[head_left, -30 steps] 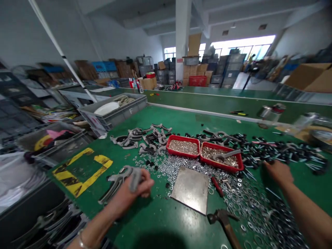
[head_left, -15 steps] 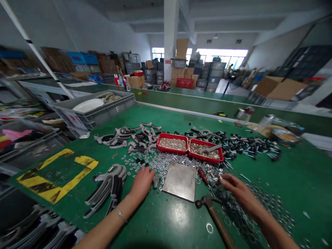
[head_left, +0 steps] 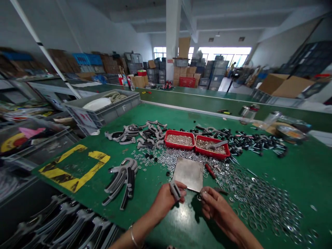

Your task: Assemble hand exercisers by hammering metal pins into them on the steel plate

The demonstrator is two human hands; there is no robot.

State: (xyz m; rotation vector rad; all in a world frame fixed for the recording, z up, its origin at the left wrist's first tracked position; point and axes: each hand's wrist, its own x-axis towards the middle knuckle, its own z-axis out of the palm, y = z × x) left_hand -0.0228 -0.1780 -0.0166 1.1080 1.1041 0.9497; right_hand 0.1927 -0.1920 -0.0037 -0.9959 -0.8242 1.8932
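Note:
My left hand (head_left: 164,199) is closed round a small grey slotted piece (head_left: 175,191), held up at the near left corner of a square metal plate (head_left: 188,173). Between thumb and fingertips, my right hand (head_left: 214,204) pinches a metal washer (head_left: 199,196) just off the plate's near right corner. The two hands are a short way apart. Behind the right hand, only part of a hammer (head_left: 221,191) shows. A red-handled tool (head_left: 210,171) lies to the right of the plate, beside many loose washers (head_left: 269,204).
Two red trays of small metal parts (head_left: 179,147) (head_left: 225,158) stand beyond the plate. Grey-and-black handles (head_left: 124,180) lie to the left, near yellow-black tape (head_left: 62,179). Black-headed bolts (head_left: 249,141) are heaped at the right. A grey crate (head_left: 109,112) stands at the far left.
My left hand has picked up the grey piece from beside the plate and come nearer. My right hand has moved left from the washers, a washer in its fingers. The view has shifted slightly.

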